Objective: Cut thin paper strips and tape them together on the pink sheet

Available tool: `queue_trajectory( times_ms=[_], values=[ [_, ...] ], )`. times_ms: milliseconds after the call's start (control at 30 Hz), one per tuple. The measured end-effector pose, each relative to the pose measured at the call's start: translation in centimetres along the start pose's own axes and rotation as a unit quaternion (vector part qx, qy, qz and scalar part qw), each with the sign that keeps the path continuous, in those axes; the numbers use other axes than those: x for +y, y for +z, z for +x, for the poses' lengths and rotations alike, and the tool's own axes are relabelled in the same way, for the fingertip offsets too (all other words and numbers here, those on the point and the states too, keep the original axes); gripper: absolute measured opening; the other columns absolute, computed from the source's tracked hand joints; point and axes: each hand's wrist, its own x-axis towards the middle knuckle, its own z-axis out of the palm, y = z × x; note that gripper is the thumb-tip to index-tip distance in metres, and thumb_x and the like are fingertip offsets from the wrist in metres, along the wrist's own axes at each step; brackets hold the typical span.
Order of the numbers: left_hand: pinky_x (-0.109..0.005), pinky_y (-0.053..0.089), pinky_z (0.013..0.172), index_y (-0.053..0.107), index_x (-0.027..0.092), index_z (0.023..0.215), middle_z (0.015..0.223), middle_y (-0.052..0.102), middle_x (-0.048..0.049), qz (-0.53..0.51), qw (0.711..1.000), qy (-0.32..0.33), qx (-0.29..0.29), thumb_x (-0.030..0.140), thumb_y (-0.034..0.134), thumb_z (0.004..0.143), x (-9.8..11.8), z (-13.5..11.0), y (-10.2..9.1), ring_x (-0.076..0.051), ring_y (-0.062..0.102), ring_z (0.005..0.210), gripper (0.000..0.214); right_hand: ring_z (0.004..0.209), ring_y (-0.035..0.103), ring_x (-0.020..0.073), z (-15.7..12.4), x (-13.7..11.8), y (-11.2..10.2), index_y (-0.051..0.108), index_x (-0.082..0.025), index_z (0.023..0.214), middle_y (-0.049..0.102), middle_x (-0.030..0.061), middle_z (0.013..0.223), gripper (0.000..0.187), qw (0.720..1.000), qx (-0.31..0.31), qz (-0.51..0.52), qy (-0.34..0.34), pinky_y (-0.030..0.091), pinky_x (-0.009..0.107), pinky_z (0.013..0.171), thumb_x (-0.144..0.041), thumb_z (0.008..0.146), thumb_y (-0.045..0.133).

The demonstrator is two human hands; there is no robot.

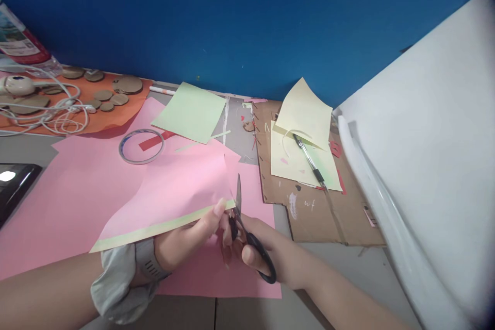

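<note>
My left hand (201,234) pinches the right end of a pink sheet of paper (174,188), thumb on top and fingers underneath. Along the sheet's near edge runs a pale green strip (162,227). In my right hand (257,247) is a pair of scissors (253,240) with black handles, the thumb through one loop. Their blades point away from me and stand apart at the strip's right end. Whether the paper lies between the blades is hard to make out. Part of my right fingers is hidden behind the scissors and the left hand.
Beneath lies more pink paper (50,191), with a tape roll (122,150) and a green sheet (191,113). To the right, yellow sheets (305,108) and a pen (307,157) rest on cardboard (309,221). Earphones (71,95), cardboard discs (127,84), a bottle (23,41) and a phone (15,185) are left.
</note>
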Motion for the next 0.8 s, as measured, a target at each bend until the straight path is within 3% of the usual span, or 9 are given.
queue_trajectory(
  times_ms=[200,500,700,800],
  values=[
    [-0.020,0.044,0.078,0.063,0.021,0.052,0.058,0.064,0.0008,0.011,0.999,0.038,-0.001,0.052,0.020,0.097,0.01,0.20,0.09,-0.012,0.055,0.062,0.069,0.078,0.044,0.0156,0.09,0.72,0.32,0.039,-0.020,0.087,0.046,0.0031,0.085,0.051,0.999,0.023,-0.015,-0.023,0.037,0.031,0.073,-0.070,0.081,0.040],
    [-0.019,0.044,0.080,0.063,0.022,0.056,0.060,0.065,0.0022,0.023,0.999,0.030,-0.004,0.049,0.018,0.098,-0.23,0.37,0.05,-0.012,0.056,0.063,0.066,0.073,0.045,0.0147,0.29,0.58,0.51,0.042,-0.018,0.088,0.048,0.0024,0.081,0.051,0.999,0.022,-0.025,-0.038,0.038,0.031,0.070,-0.069,0.083,0.037],
    [-0.020,0.045,0.079,0.065,0.024,0.063,0.064,0.065,0.0021,0.090,0.994,0.008,0.061,0.051,0.025,0.095,-0.46,0.20,0.11,-0.013,0.058,0.065,0.058,0.071,0.044,0.0143,0.36,0.83,0.46,0.044,-0.018,0.085,0.049,0.0021,0.078,0.053,0.999,0.029,-0.028,-0.029,0.037,0.031,0.069,-0.071,0.081,0.037],
    [-0.021,0.046,0.080,0.062,0.023,0.061,0.063,0.064,0.0017,0.088,0.995,-0.004,0.052,0.052,0.024,0.095,-0.65,0.24,0.15,-0.014,0.059,0.065,0.058,0.071,0.044,0.0140,0.39,0.66,0.55,0.043,-0.018,0.086,0.049,0.0019,0.078,0.052,0.999,0.030,-0.009,-0.021,0.038,0.031,0.070,-0.070,0.082,0.038]
  ],
)
